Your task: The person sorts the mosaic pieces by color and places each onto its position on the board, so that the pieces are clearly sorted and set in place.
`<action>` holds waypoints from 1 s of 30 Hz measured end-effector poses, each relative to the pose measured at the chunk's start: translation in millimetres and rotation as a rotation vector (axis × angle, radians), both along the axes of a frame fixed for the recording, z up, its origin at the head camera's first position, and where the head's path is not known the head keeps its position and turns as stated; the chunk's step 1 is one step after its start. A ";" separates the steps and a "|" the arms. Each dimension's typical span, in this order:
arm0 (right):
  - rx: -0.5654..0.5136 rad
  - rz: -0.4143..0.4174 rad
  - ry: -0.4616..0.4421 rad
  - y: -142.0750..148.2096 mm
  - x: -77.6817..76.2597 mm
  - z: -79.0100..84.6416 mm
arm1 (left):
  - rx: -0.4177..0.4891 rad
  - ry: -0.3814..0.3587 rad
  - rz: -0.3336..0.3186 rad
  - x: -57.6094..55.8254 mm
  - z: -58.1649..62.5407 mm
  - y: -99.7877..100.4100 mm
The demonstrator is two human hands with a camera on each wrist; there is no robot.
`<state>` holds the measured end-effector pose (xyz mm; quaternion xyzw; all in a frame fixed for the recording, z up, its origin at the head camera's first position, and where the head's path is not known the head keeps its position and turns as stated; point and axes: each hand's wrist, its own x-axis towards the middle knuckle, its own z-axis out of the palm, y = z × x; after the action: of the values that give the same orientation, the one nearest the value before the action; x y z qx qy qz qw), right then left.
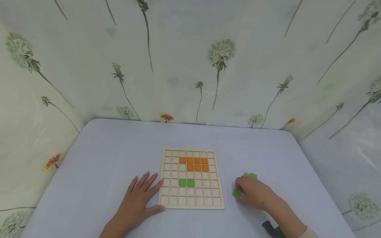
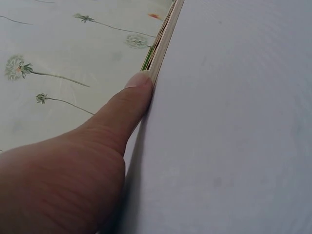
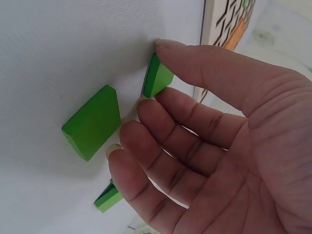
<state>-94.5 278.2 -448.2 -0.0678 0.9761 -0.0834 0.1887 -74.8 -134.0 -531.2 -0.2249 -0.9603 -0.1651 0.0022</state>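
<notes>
A light wooden grid board (image 1: 190,207) lies on the table, with several orange square tiles (image 1: 197,160) in its upper rows and two green tiles (image 1: 186,182) side by side lower down. My left hand (image 1: 137,201) rests flat at the board's left side, fingers spread and fingertips at its edge. In the left wrist view the thumb (image 2: 119,107) lies against the board's side. To the right of the board, my right hand (image 1: 256,195) pinches a green square tile (image 3: 158,77) between thumb and index finger. Another green tile (image 3: 95,122) lies close by its other fingertips.
Part of a further green tile (image 3: 108,196) shows below the fingertips in the right wrist view. A white table (image 1: 119,142) carries everything. A cloth with dandelion prints (image 1: 178,66) hangs behind it and at the sides. Something dark (image 1: 271,228) sits beneath the right forearm.
</notes>
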 end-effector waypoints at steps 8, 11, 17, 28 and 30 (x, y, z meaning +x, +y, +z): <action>0.013 0.001 0.004 0.7 -0.5 -3.8 | 0.019 0.010 -0.012 -0.6 -2.2 -1.5; 0.014 0.005 0.010 1.0 -0.8 -4.8 | 0.027 0.018 -0.012 -0.3 -2.5 -1.6; 0.005 0.016 0.033 1.8 -1.6 -5.6 | 0.039 0.026 -0.005 -0.2 -3.2 -0.9; -0.030 0.041 0.060 4.1 -3.5 -4.0 | 0.062 0.017 -0.001 0.1 -2.9 -0.9; -0.036 0.051 0.071 3.9 -4.1 -3.6 | 0.062 0.018 0.001 -0.1 -3.0 -0.9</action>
<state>-98.6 282.1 -451.8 -0.0987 0.9785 -0.0939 0.1547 -74.9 -135.0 -534.2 -0.2257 -0.9548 -0.1925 0.0179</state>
